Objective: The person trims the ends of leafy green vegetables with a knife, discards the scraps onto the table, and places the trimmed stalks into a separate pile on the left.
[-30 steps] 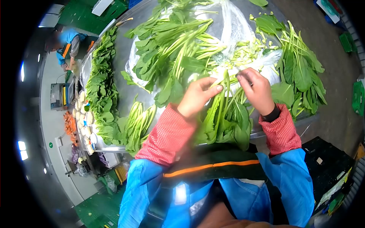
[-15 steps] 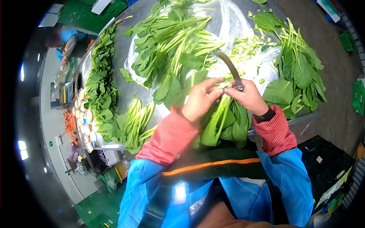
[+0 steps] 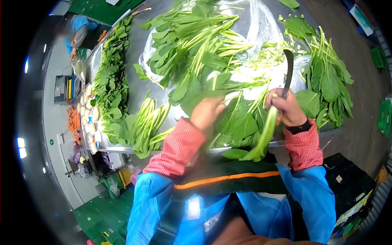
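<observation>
My right hand (image 3: 286, 107) is wrapped round a knife (image 3: 289, 71) with a dark curved blade pointing up, and round the stem end of a leafy green stalk (image 3: 266, 136) that hangs toward my apron. My left hand (image 3: 207, 112) is blurred, beside the greens at the table's near side, and whether it holds anything is hidden. Between the hands lie loose leafy greens (image 3: 244, 124). A large pile of greens (image 3: 183, 45) spreads beyond my left hand, and cut stem pieces (image 3: 265, 55) lie on clear plastic.
Bunched greens line the table's left side (image 3: 112, 77), a small bunch (image 3: 149, 122) lies near the front edge, and another pile (image 3: 326, 77) sits at the right. White vegetables (image 3: 89, 114) and carrots (image 3: 73, 124) are farther left. A person in blue (image 3: 81, 28) stands at upper left. Black crates (image 3: 351, 179) stand lower right.
My hands have moved apart. The stalk now hangs from my right hand, and the knife blade points more upright. The view has shifted slightly.
</observation>
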Available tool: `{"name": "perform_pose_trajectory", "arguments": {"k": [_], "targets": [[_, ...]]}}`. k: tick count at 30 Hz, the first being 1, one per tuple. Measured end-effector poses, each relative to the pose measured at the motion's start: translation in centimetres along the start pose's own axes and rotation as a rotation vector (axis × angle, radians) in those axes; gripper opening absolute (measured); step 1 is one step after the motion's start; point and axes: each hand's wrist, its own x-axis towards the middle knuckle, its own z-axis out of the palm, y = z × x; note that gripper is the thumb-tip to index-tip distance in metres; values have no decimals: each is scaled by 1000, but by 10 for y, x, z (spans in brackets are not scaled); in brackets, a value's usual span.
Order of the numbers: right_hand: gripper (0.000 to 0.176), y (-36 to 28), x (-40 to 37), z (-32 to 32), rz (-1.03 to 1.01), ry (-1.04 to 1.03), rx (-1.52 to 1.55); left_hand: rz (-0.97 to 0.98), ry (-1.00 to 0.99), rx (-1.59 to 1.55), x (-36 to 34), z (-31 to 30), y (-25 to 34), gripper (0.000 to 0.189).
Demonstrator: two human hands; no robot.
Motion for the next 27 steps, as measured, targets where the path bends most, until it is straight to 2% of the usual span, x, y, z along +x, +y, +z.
{"name": "perform_pose_trajectory", "arguments": {"k": [1, 2, 4, 5, 7, 8, 9, 10, 11, 13, 14, 16, 19, 20, 23, 26, 27], "targets": [[20, 0, 6, 4, -18, 100, -97, 165, 142, 16, -7, 3, 0, 49], [19, 1, 14, 9, -58, 137, -270, 161, 113, -66, -8, 6, 1, 66], [20, 20, 36, 15, -175, 162, -502, 19, -31, -652, 3, -7, 36, 65], [22, 17, 37, 35, -155, 90, -372, -58, -110, -943, 6, -13, 50, 65], [27, 20, 45, 38, -75, -5, -226, -95, -149, -1042, 13, -17, 49, 51], [32, 17, 50, 36, -102, 20, -299, -199, -159, -1142, 13, -18, 39, 47], [29, 35, 66, 22, -339, 131, -454, -304, -171, -1240, 13, -21, 32, 43], [26, 46, 76, 2, -419, 238, -790, -450, 12, -1323, 8, -31, 40, 30], [25, 55, 81, -18, -493, 344, -1127, -474, 24, -1387, 8, -36, 23, 23], [23, 72, 84, -38, -369, 421, -1461, -500, 100, -1431, 3, -46, 9, 18], [22, 79, 85, -45, -301, 460, -1625, -486, 110, -1345, 0, -47, 0, 17], [20, 75, 87, -45, -336, 498, -1607, -490, 154, -1130, 0, -49, 0, 13], [21, 55, 76, -27, -414, 453, -1490, -267, 163, -649, 3, -41, 14, 9], [21, 45, 69, -18, -447, 413, -1434, -146, 226, -555, 4, -32, 20, 9], [22, 13, 47, 12, -496, 302, -1338, 258, 283, -46, 16, -35, 57, 25], [20, -2, 33, 31, -538, 255, -1318, 348, 351, 192, 29, -31, 77, 31], [21, -3, 31, 31, -553, 269, -1292, 334, 319, 215, 30, -32, 77, 33]]}}
